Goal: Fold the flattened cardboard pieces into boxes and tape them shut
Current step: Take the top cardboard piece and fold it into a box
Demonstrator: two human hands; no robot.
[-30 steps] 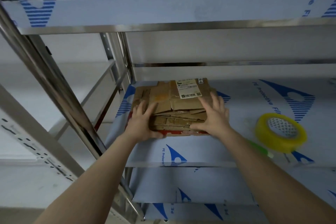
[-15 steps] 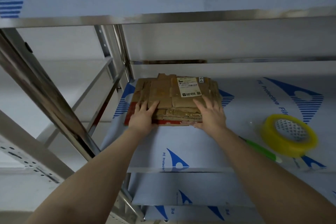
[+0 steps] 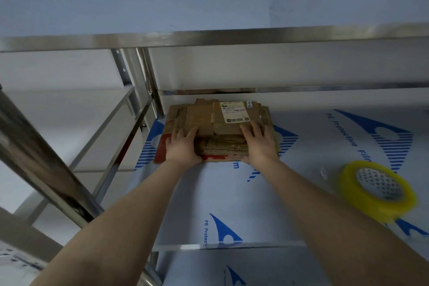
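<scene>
Head view. A stack of flattened cardboard pieces (image 3: 218, 127) lies at centre frame, toward the back left corner of a steel shelf (image 3: 232, 204) covered with white protective film (image 3: 348, 137) printed in blue. The topmost piece carries a white shipping label (image 3: 235, 112) on its far right part, and a red-printed piece shows at the bottom of the stack along its near and left edges. The left hand (image 3: 183, 146) rests on the near left part of the stack, its grip apart: fingers straight and spread flat on the top piece, thumb angled out to the right. The right hand (image 3: 260, 144) rests on the near right part, its grip likewise apart: fingers flat on top just below the label, thumb low against the stack's near edge. Both forearms run in from the bottom of the frame. A roll of yellow tape (image 3: 376, 190) lies flat on the same shelf at right of frame, well apart from the stack. An upper shelf (image 3: 209, 7) spans the top of the frame, and a steel post (image 3: 41, 158) crosses diagonally at lower left.
</scene>
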